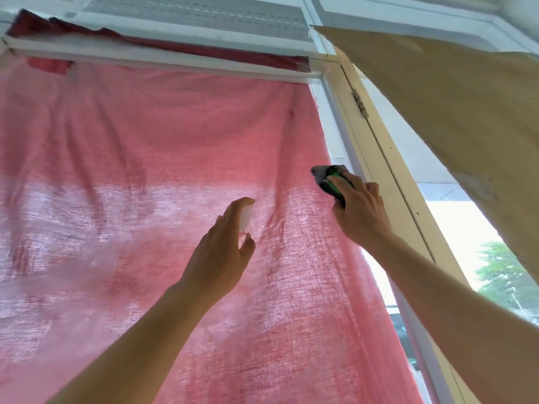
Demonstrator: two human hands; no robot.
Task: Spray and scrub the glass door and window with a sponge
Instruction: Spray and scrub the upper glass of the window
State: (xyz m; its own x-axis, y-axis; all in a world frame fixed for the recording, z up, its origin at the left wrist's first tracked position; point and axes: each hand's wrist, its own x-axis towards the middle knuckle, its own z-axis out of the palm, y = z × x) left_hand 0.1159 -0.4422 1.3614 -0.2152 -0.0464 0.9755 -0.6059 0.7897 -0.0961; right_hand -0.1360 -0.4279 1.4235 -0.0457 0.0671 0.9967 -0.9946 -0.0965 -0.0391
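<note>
A glass pane with a pink cloth [145, 170] hanging behind it fills the left and centre of the head view. My left hand [218, 258] is raised in front of it, shut on a small white spray bottle [246, 217] whose top shows between finger and thumb. My right hand [360, 211] is higher and to the right, shut on a green and dark sponge [332, 179] with a grey edge, pressed near the pane's right side beside the white frame [344, 147].
A cream door edge with a hinge [360, 103] runs diagonally on the right. Brown paper [452, 112] covers the upper right pane. Bare glass at the lower right shows trees [501, 275] outside. A dark red cloth strip [204, 48] lies along the top rail.
</note>
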